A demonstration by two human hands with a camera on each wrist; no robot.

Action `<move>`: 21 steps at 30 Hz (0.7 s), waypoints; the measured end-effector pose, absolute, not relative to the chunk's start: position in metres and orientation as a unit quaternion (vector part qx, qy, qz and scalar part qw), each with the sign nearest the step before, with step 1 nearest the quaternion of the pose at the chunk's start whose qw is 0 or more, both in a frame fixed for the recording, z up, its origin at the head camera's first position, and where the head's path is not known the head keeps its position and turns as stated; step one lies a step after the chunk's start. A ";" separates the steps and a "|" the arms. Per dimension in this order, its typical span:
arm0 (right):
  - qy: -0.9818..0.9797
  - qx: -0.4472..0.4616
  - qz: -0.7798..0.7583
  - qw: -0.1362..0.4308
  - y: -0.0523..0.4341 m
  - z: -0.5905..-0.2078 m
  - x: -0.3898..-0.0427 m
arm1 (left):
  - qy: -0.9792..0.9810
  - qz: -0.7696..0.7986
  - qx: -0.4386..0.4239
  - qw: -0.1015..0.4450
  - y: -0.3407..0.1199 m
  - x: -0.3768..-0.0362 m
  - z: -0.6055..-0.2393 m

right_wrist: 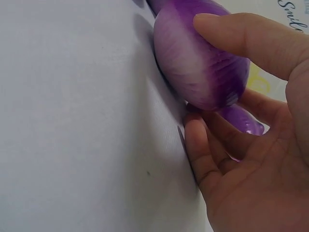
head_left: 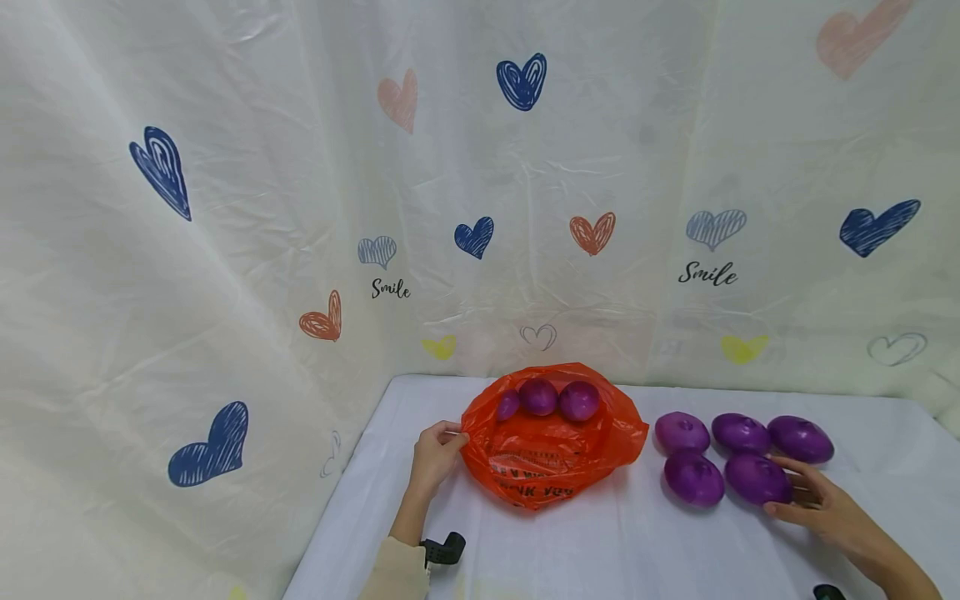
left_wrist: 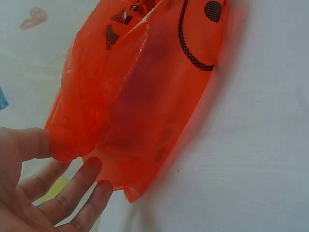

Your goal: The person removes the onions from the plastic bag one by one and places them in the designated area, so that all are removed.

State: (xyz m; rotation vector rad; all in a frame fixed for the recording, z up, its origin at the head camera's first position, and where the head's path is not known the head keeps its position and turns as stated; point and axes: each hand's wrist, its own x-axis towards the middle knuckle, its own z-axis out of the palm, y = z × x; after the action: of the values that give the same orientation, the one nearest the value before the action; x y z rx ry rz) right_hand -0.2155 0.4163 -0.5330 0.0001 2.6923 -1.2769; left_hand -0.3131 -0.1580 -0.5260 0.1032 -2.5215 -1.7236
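My left hand (head_left: 435,458) pinches the left edge of an orange-red plastic bag (head_left: 536,454) between thumb and fingers. The bag's mouth spreads wide, and three purple onions (head_left: 538,397) show at its back. In the left wrist view, the thumb and fingers meet at a crumpled corner of the bag (left_wrist: 154,111). On the right, my right hand (head_left: 832,508) grips a purple onion (head_left: 756,478), thumb on the near side and fingers behind. The right wrist view shows that onion (right_wrist: 198,58) close to the white cloth, its pale root side turned toward the camera.
Several more purple onions (head_left: 693,477) lie grouped between the bag and my right hand. A white cloth (head_left: 570,550) covers the table. Behind and to the left hangs a pale sheet (head_left: 645,158) printed with hearts and the word Smile.
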 end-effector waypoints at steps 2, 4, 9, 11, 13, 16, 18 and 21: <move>0.899 0.004 -0.430 0.085 0.416 -0.532 -0.216 | -0.824 -0.564 0.035 0.042 -0.158 -0.313 -0.526; 0.898 0.007 -0.431 0.092 0.416 -0.532 -0.216 | -0.824 -0.564 0.036 0.041 -0.158 -0.313 -0.526; 0.896 0.018 -0.430 0.108 0.415 -0.529 -0.219 | -0.823 -0.565 0.038 0.041 -0.158 -0.312 -0.525; 0.899 0.017 -0.425 0.105 0.415 -0.529 -0.219 | -0.823 -0.565 0.038 0.041 -0.158 -0.312 -0.525; 0.902 0.014 -0.421 0.098 0.415 -0.529 -0.219 | -0.824 -0.564 0.038 0.041 -0.158 -0.312 -0.525; 0.903 0.009 -0.419 0.089 0.415 -0.530 -0.218 | -0.824 -0.563 0.038 0.041 -0.158 -0.312 -0.525; 0.904 0.005 -0.418 0.082 0.415 -0.530 -0.218 | -0.825 -0.563 0.038 0.042 -0.157 -0.312 -0.524; 0.905 0.003 -0.418 0.076 0.415 -0.529 -0.216 | -0.825 -0.562 0.038 0.042 -0.157 -0.312 -0.524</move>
State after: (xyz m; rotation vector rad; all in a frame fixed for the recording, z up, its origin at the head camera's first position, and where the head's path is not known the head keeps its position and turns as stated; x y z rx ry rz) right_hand -0.2162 0.4153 -0.5287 0.0080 2.7151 -1.2521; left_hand -0.3116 -0.1568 -0.5238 0.1174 -2.5254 -1.7184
